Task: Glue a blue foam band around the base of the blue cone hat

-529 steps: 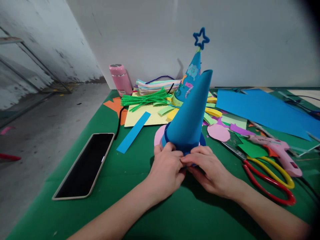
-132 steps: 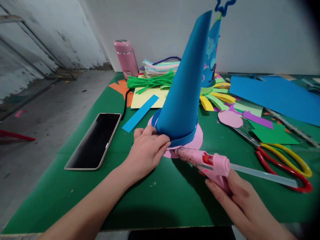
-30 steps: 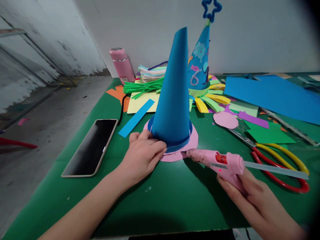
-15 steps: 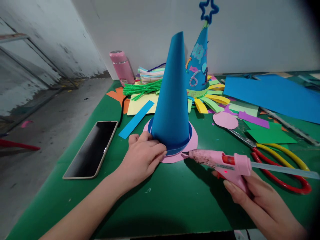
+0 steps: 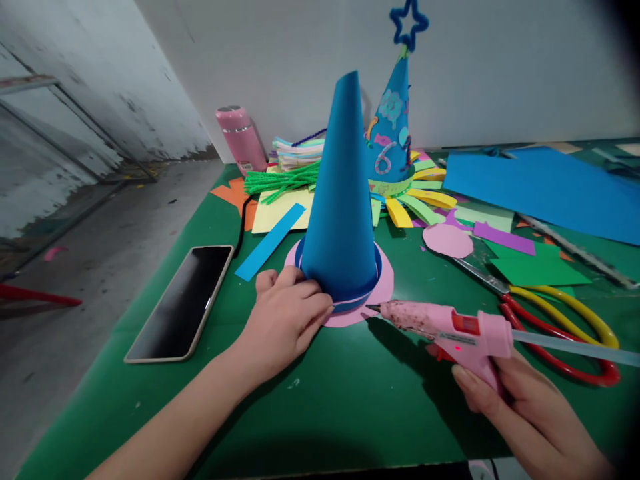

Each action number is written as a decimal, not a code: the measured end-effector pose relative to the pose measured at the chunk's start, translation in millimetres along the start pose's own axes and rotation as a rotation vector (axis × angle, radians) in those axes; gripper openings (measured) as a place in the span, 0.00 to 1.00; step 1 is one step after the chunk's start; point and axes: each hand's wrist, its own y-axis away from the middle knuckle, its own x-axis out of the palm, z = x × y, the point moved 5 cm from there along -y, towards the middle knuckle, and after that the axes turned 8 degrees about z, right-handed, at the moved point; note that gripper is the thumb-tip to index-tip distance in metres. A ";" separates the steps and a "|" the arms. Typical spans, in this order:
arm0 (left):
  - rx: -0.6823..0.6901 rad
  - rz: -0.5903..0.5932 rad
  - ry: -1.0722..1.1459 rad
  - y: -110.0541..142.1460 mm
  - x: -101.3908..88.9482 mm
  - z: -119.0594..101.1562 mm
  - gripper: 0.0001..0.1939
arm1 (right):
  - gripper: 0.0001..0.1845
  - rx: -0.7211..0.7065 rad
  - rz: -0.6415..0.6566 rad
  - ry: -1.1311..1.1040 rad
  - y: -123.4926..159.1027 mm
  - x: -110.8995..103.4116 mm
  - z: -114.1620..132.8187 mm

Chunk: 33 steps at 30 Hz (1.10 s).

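Observation:
A blue paper cone (image 5: 340, 193) stands upright inside a low blue paper band (image 5: 353, 303) on a round pink paper base (image 5: 386, 283). My left hand (image 5: 290, 310) is closed at the band's near left edge, fingers bent and pressed against it; some fingertips are hidden. In my right hand (image 5: 525, 413) is a pink hot glue gun (image 5: 450, 327), gripped by its handle, with a red light lit and a clear glue stick out of its back. Its dark nozzle points left, close to the right front of the pink base.
Left lies a phone (image 5: 180, 303) beside a blue paper strip (image 5: 271, 241). Scissors (image 5: 560, 333) with red and yellow handles lie right. Behind stand a decorated cone hat (image 5: 390, 133), green pipe cleaners (image 5: 283, 180) and a pink bottle (image 5: 243, 140). Blue sheets (image 5: 545, 187) lie back right.
The glue gun has moved slightly right, its nozzle a little farther from the blue band. My left hand keeps its place at the band. The whole view has shifted slightly.

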 end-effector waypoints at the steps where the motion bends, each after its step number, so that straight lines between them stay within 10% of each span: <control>1: 0.002 -0.007 -0.018 0.3 -0.2 -0.5 0.11 | 0.11 -0.004 0.000 0.003 0.0 0.2 0.0; 16: -0.021 -0.183 -0.253 5.2 -9.9 -21.4 0.12 | 0.10 0.026 -0.040 0.002 5.9 -3.2 -5.3; 33: -0.042 -0.019 -0.151 -20.2 -4.3 -33.2 0.14 | 0.04 0.036 -0.049 -0.083 9.4 -9.6 -4.5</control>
